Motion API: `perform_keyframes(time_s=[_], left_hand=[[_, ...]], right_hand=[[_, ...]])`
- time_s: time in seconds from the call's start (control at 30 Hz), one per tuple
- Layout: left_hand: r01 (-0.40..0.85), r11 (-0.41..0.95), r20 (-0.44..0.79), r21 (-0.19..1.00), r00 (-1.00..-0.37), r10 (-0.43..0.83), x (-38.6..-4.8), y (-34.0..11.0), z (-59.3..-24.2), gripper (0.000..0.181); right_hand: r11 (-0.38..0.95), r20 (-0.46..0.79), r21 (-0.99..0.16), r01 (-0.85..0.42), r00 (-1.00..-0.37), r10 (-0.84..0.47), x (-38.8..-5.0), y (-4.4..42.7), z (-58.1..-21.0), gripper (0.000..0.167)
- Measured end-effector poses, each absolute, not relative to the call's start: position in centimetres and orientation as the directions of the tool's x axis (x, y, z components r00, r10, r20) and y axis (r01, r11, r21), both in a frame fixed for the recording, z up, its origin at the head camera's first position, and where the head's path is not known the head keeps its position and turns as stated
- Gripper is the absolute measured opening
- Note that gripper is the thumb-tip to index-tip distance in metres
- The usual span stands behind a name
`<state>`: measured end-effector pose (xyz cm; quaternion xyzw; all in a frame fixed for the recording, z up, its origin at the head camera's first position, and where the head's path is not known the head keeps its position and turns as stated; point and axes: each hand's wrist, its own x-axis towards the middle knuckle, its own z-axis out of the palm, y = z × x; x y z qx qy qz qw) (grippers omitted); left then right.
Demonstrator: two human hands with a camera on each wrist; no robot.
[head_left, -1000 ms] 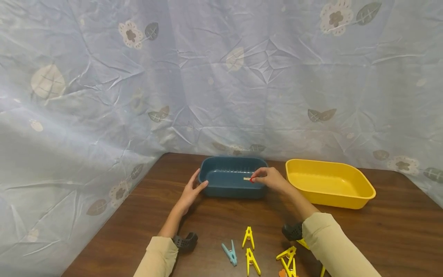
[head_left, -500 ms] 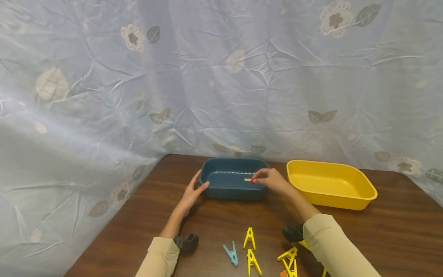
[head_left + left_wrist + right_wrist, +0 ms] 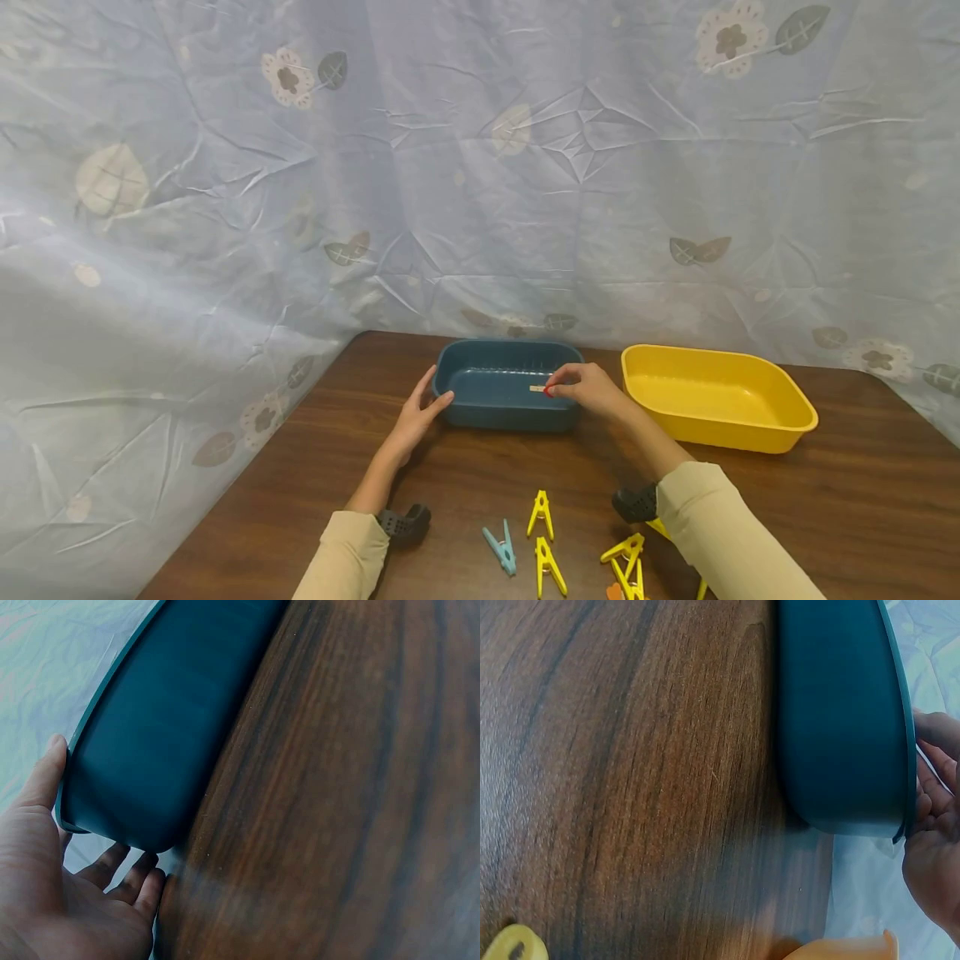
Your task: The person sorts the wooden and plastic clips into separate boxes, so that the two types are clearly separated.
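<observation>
The dark blue plastic tub [image 3: 495, 417] stands at the back of the table. My left hand [image 3: 408, 423] rests against its left end, thumb at the front rim and fingers spread along the end wall; the left wrist view shows this hand [image 3: 82, 907] with fairly straight fingers. Over the tub's right part, my right hand [image 3: 588, 389] pinches a small pale strip with a red end [image 3: 537, 388]. It is too small to tell its exact kind. In the right wrist view, the right hand [image 3: 934, 847] is at the tub's rim, and the strip is hidden.
To the right stands a yellow plastic tub [image 3: 735, 433]. Nearer on the brown wooden table [image 3: 465, 475] lie a light blue clothespin [image 3: 501, 550], several yellow clothespins [image 3: 540, 512] and a small orange piece [image 3: 614, 592]. A patterned curtain [image 3: 480, 208] hangs behind.
</observation>
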<state>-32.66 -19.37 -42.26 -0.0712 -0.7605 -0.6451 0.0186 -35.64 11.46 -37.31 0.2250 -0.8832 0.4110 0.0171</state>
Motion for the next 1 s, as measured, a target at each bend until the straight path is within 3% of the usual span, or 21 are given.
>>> perform_keyframes(time_s=[0.37,0.67,1.0], left_hand=[[0.152,0.178,0.135,0.972,-0.985,0.109,-30.8,-18.7,-40.2,0.069],[0.159,0.177,0.147,0.971,-0.986,0.078,-33.1,-19.3,-42.7,0.074],[0.149,0.164,0.137,0.975,-0.987,0.081,-32.7,-19.2,-42.2,0.074]], right_hand=[[0.551,0.21,-0.733,-0.399,-0.903,-0.374,-35.7,11.7,-37.3,0.012],[0.564,0.2,-0.73,-0.386,-0.91,-0.364,-35.6,11.8,-37.0,0.012],[0.566,0.197,-0.729,-0.384,-0.91,-0.365,-35.6,11.7,-37.0,0.011]])
